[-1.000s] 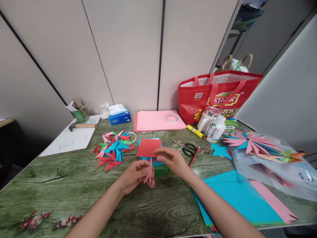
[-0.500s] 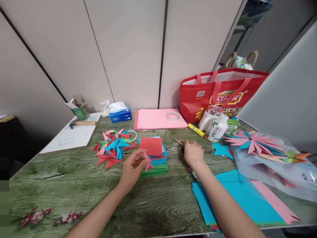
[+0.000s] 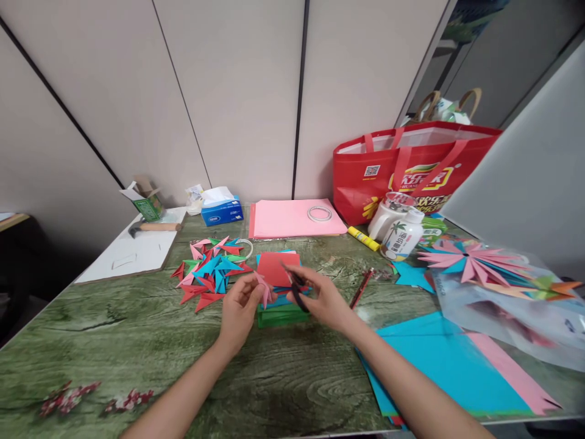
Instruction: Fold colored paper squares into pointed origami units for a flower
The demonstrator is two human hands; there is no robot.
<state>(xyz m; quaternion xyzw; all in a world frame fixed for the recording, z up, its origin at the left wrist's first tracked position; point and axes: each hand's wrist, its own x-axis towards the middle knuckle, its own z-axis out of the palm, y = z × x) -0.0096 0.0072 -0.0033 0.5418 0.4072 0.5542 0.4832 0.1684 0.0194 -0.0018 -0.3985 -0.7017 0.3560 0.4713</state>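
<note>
A small folded pink paper [image 3: 264, 291] is pinched between the fingertips of my left hand [image 3: 241, 308], in front of the stack of coloured squares. My right hand [image 3: 323, 299] grips black-handled scissors [image 3: 299, 294], their blades pointing up and left over the stack, apart from the pink paper. The stack has a red square [image 3: 278, 268] on top, with blue and green sheets below. Left of it lies a pile of folded pieces [image 3: 214, 271] in pink, red, blue and green.
Behind are a blue tissue box [image 3: 222, 213], pink sheets [image 3: 287, 219] and a red bag [image 3: 356, 183]. A glue stick [image 3: 363, 238], white bottle [image 3: 402, 236] and pen [image 3: 362, 288] are right of centre. Large blue sheets [image 3: 439, 360] lie front right; a hammer [image 3: 158, 227] is at left.
My right hand has lifted the scissors off the table and brought them left, near my left hand. A red pen it covered now shows. My left hand still holds the pink paper.
</note>
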